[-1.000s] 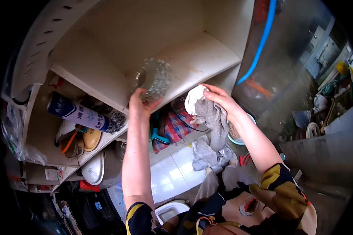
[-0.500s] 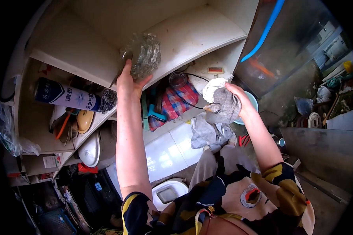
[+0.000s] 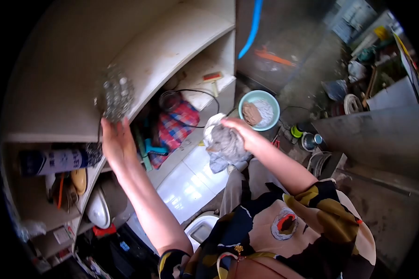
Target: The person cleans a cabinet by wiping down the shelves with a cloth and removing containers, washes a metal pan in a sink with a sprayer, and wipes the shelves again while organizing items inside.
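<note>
My left hand [image 3: 118, 142] reaches up to the cabinet shelf [image 3: 186, 42] with fingers apart. Its fingertips are at the near end of a clear, knobbly glass vessel [image 3: 115, 95], which looks blurred; whether they still touch it is hard to tell. My right hand [image 3: 242, 132] is closed around a crumpled grey cloth [image 3: 228, 145] with a white piece [image 3: 213, 126] bunched at its top. That bundle is held in front of me, above the white tiles.
A blue-and-white spray can [image 3: 56, 160] lies in the lower left compartment. Checked cloth [image 3: 177, 123] and a black cable fill the middle one. A pale green basin [image 3: 277, 109] with cloths stands right. A blue hose [image 3: 251, 32] hangs above. Clutter lines the right side.
My view has swung to the right. My left hand has slipped back from the glass vessel toward its near end. The grey cloth stays in my right hand.
</note>
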{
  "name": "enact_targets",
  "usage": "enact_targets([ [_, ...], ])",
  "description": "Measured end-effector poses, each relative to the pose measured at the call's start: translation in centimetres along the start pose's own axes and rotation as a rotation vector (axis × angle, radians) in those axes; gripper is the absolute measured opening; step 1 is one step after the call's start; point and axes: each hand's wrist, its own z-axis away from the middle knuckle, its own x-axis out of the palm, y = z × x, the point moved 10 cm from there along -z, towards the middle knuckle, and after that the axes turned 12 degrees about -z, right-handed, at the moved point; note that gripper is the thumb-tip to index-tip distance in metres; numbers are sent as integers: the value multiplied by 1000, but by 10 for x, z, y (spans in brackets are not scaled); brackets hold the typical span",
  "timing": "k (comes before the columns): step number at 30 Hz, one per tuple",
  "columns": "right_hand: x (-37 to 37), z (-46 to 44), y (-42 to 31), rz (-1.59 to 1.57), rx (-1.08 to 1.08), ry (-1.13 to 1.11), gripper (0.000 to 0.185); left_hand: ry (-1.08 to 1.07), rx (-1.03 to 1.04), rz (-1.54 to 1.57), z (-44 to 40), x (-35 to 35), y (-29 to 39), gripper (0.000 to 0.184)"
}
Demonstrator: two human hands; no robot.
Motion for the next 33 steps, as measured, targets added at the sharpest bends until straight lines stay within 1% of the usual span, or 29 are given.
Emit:
enact_targets([
  [1, -8, -2, 10, -20, 25, -3, 25, 20, 55, -52, 11, -5, -1, 39],
  [2, -8, 2, 12, -5, 5, -11, 24, 59, 104, -93, 28, -4, -3, 49],
  [3, -19, 1, 15, 33, -19, 53, 24, 19, 166, -173, 46, 0, -8, 55],
  [4, -31, -2, 19, 63, -44, 92, 24, 6, 208, -323, 68, 8, -16, 55],
  [5, -35, 0, 20, 91, -69, 131, 24, -55, 245, -459, 88, 14, -30, 53],
  [6, -38, 2, 23, 65, -78, 143, 24, -143, 220, -601, 102, 17, -54, 51],
  [7, -46, 1, 24, 53, -123, 176, 24, -245, 198, -745, 115, 14, -83, 54],
  [9, -51, 0, 28, -29, -171, 158, 23, -409, 48, -893, 133, -5, -154, 72],
  [10, -52, 1, 29, -66, -199, 144, 22, -438, -154, -806, 143, -20, -192, 79],
  [11, -50, 5, 29, -74, -204, 180, 22, -449, -424, -714, 157, -30, -225, 84],
  [13, -50, 3, 33, -60, -202, 125, 23, -395, -711, -522, 180, -34, -263, 83],
  [14, -49, 1, 34, 37, -197, 67, 26, -402, -726, -534, 180, -37, -276, 83],
  [15, -51, -2, 34, 144, -184, 19, 31, -410, -721, -496, 178, -39, -290, 77],
  [16, -62, -5, 35, 349, -95, 6, 32, -420, -714, -456, 174, -40, -303, 71],
  [17, -70, -3, 30, 550, 1, -7, 33, -371, -731, -416, 170, -44, -311, 71],
  [18, -80, -15, 22, 865, -79, -121, 35, -383, -743, -461, 165, -55, -327, 66],
  [19, -102, -20, 21, 855, -84, -107, 35, -399, -752, -502, 159, -67, -345, 63],
  [21, -149, -22, -8, 721, -247, 83, 31, -390, -799, -517, 158, -77, -367, 60],
  [23, -240, -49, -14, 633, -265, 213, 27, -340, -863, -549, 162, -83, -387, 60],
  [25, -329, -68, -32, 893, -207, 475, 22, -248, -924, -513, 168, -95, -410, 61],
  [27, -392, -88, -49, 998, -255, 614, 24, -233, -968, -511, 171, -112, -435, 61],
  [28, -415, -104, -53, 989, -257, 621, 24, -273, -967, -462, 172, -120, -452, 61],
  [29, -434, -115, -62, 1122, -227, 701, 21, -212, -989, -436, 174, -125, -462, 59],
  [30, -451, -128, -69, 1256, -190, 778, 20, -202, -1027, -408, 178, -129, -473, 59],
  [31, -466, -146, -72, 1249, -184, 782, 20, -191, -1066, -380, 181, -134, -483, 60],
  [33, -507, -188, -70, 1299, -127, 828, 21, -204, -1080, -393, 182, -142, -497, 61],
])
